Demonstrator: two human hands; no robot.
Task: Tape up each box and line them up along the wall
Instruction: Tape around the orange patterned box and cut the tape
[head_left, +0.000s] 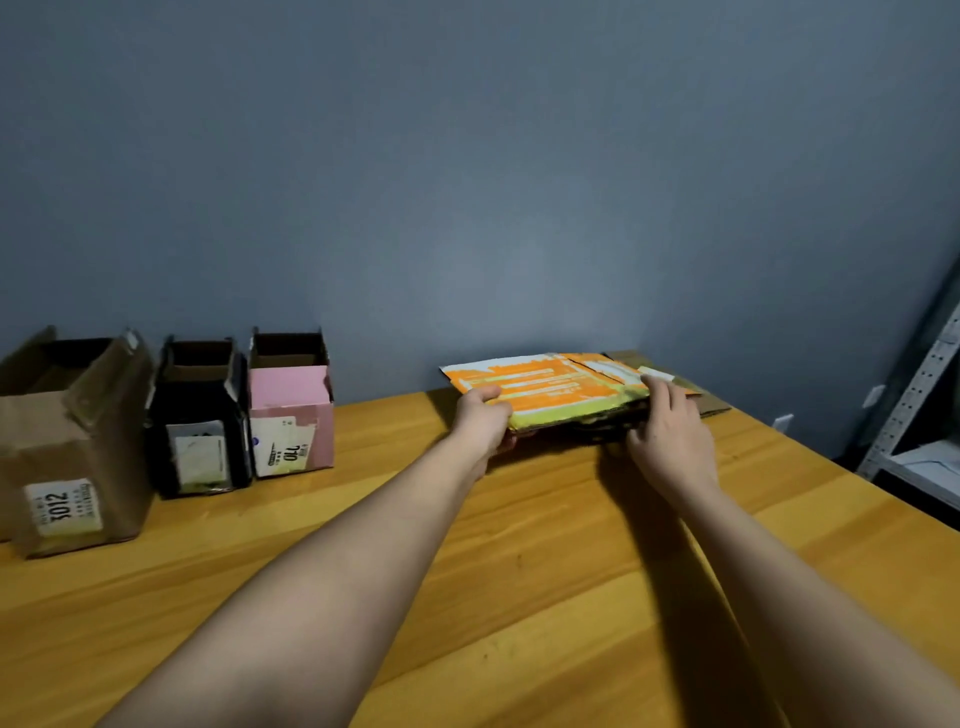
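A flattened orange and white box (550, 387) lies on top of a small stack of flat cardboard at the far side of the wooden table (467, 545), near the blue wall. My left hand (480, 418) grips its left edge, thumb on top. My right hand (670, 431) holds its right front corner, fingers laid over the top. Three boxes with open tops stand in a row at the left by the wall: a brown one (72, 447), a black one (200, 421) and a pink one (291, 410).
More flat brown cardboard (711, 402) sticks out under the orange box at the right. A grey metal shelf (914, 405) stands beyond the table's right edge. A wall socket (782, 422) sits low on the wall.
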